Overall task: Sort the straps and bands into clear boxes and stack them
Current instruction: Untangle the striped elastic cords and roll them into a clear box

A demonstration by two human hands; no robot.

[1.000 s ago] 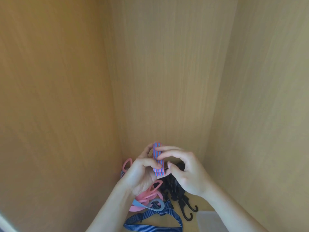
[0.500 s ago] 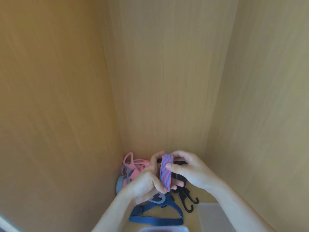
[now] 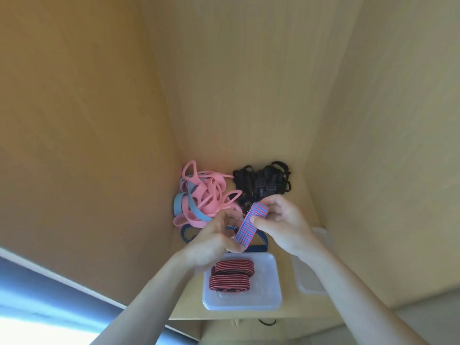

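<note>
- Clear box (image 3: 275, 282), nearest on the shelf (image 3: 290, 255), is holding folded red-and-black straps (image 3: 231, 275).
- Second clear box (image 3: 311, 277) is lying just to its right.
- Left hand (image 3: 211, 242) and right hand (image 3: 283, 225) are both pinching a folded blue-and-red strap (image 3: 249, 226), fingers curled round it, above the shelf just beyond the box.
- Pink bands (image 3: 209, 195) (some grey-blue among them) and black straps (image 3: 263, 183) are lying heaped at the back.

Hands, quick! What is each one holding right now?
Left hand: curled round the lower end of the striped strap.
Right hand: pinching the upper part of the same strap.
</note>
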